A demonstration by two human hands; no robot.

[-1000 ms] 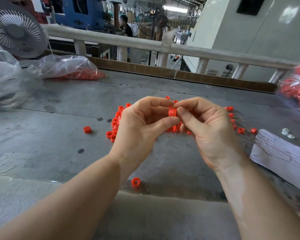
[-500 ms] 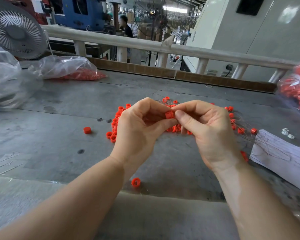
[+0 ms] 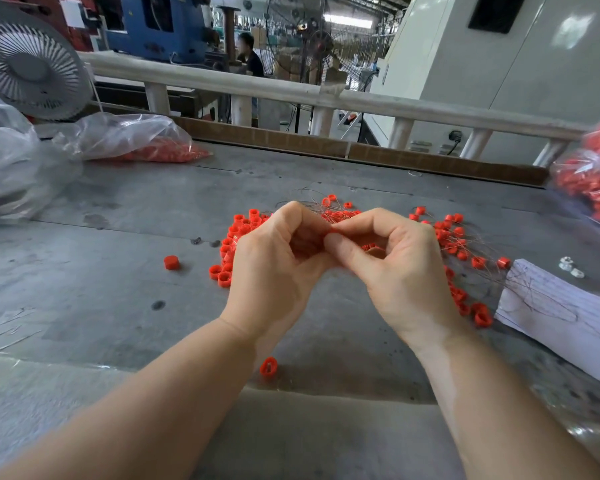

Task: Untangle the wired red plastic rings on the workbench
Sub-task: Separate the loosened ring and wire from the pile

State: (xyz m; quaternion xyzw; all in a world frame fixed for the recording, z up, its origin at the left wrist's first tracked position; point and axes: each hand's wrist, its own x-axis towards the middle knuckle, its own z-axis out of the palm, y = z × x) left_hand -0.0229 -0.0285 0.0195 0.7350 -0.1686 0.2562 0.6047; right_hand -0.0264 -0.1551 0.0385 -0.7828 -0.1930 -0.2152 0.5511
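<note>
My left hand [image 3: 274, 265] and my right hand [image 3: 395, 268] meet above the grey workbench [image 3: 101, 278], fingertips together. Between the thumbs and forefingers only a sliver of a red plastic ring [image 3: 334, 231] shows; both hands pinch it. Behind and beside the hands lies a scatter of red rings [image 3: 238, 237] on thin wires, and more wired rings [image 3: 458, 244] spread to the right. A single ring [image 3: 171, 262] sits apart on the left, another ring [image 3: 268, 366] lies near the front edge.
A white lined paper [image 3: 561, 313] lies at the right with two small white parts [image 3: 568, 266] beyond it. Clear plastic bags of red rings sit at back left [image 3: 146, 140] and far right [image 3: 593, 174]. A fan [image 3: 28, 60] and a white rail [image 3: 291, 91] stand behind.
The red ring, plainly visible between the fingertips before, is now almost hidden as both hands closed in and dropped slightly. More rings show at the right, near the paper.
</note>
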